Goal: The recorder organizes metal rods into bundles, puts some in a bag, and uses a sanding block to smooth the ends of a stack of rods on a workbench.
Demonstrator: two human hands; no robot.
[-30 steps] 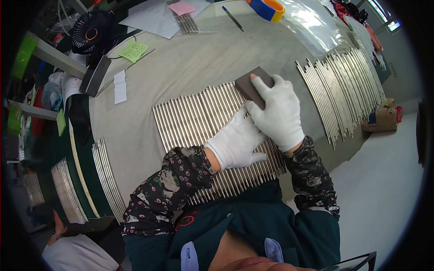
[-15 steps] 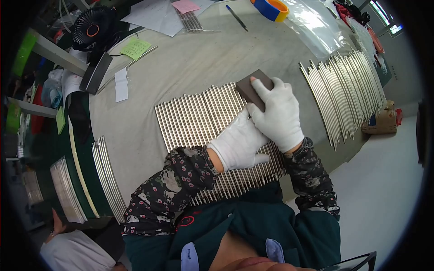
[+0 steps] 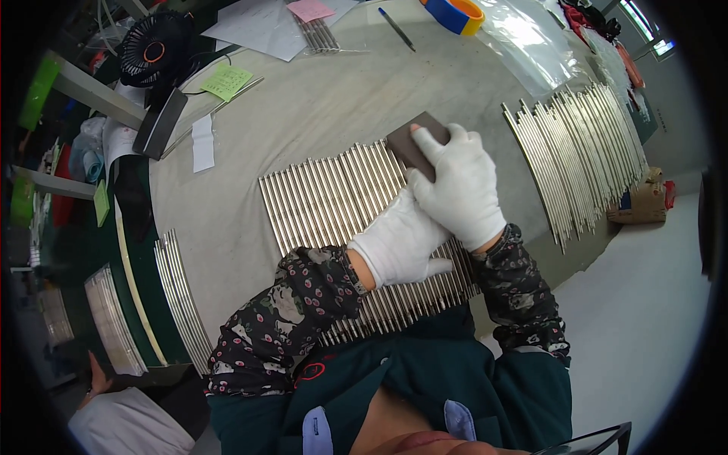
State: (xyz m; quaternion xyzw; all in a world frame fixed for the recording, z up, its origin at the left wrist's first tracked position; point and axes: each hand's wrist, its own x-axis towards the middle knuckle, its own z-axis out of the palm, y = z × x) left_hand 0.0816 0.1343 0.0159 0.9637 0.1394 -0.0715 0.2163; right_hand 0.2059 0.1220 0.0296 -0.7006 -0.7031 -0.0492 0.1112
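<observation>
A row of shiny metal rods [image 3: 318, 201] lies side by side on the cloth-covered table in front of me. My right hand [image 3: 461, 186], in a white glove, grips a grey-brown block like a sanding sponge [image 3: 409, 148] at the far right end of the row. Its bare thumb or fingertip shows on top of the block. My left hand [image 3: 400, 241], also gloved, lies flat across the rods with its thumb stretched out. Its other fingertips are partly hidden beneath my right hand.
More metal rods [image 3: 580, 152] lie at the right, and another bundle of rods [image 3: 182, 299] at the left. Farther off are a pen [image 3: 396, 29], a blue and orange ring [image 3: 457, 15], plastic bags [image 3: 523, 45], paper sheets [image 3: 262, 29] and a black fan [image 3: 155, 49]. Another person's hand [image 3: 97, 375] shows at lower left.
My right hand has slid the sanding sponge slightly left and away from me along the far ends of the rods. My left hand stays put.
</observation>
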